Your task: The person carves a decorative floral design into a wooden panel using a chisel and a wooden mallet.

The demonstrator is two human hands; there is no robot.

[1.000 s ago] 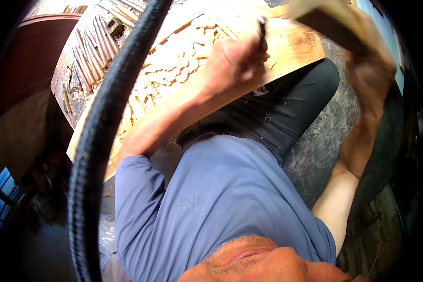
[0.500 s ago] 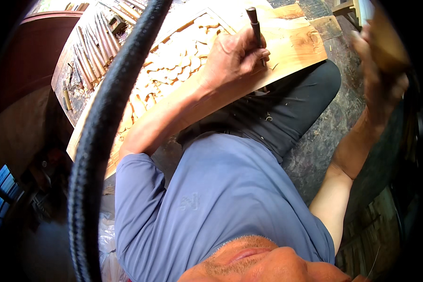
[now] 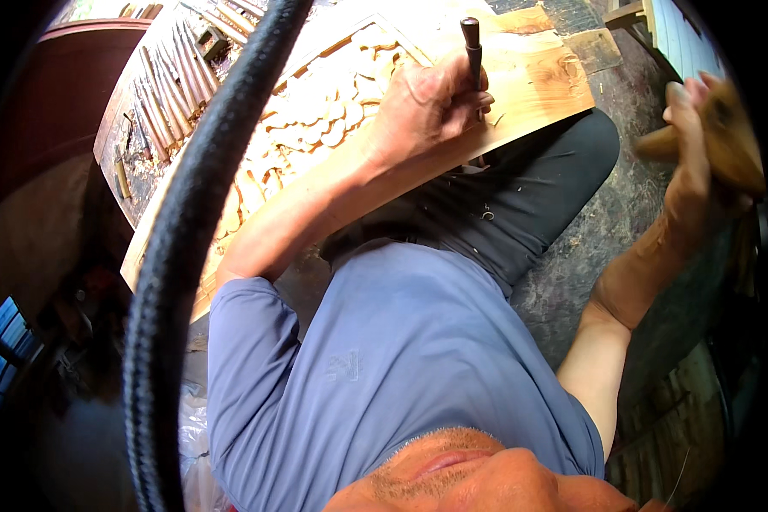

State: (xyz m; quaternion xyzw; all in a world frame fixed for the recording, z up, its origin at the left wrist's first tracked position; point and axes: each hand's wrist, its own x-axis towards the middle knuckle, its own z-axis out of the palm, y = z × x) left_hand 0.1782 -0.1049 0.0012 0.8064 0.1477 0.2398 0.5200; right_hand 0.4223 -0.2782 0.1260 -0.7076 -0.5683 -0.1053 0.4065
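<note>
My left hand (image 3: 427,107) is wrapped round a chisel (image 3: 473,55) with a dark handle, held nearly upright. The chisel's lower end meets the plain margin of a carved wooden panel (image 3: 533,81), close to the panel's near edge; the cutting tip is hidden by my fingers. Raised well off to the right, my right hand (image 3: 691,162) grips a wooden mallet (image 3: 730,141), slightly blurred and apart from the chisel. Scrolled relief carving (image 3: 316,115) covers the panel to the left of my left hand, partly behind my forearm.
Several carving chisels (image 3: 166,98) lie in rows on the worktable's left part, among wood shavings and a small dark block (image 3: 212,42). A thick black cable (image 3: 200,188) crosses the view at left. My bent leg (image 3: 563,175) is beside the panel's near edge.
The mallet in my right hand has turned and shifted slightly outward and down. The chisel's top has moved a little right and down, while my left hand stays at the same spot.
</note>
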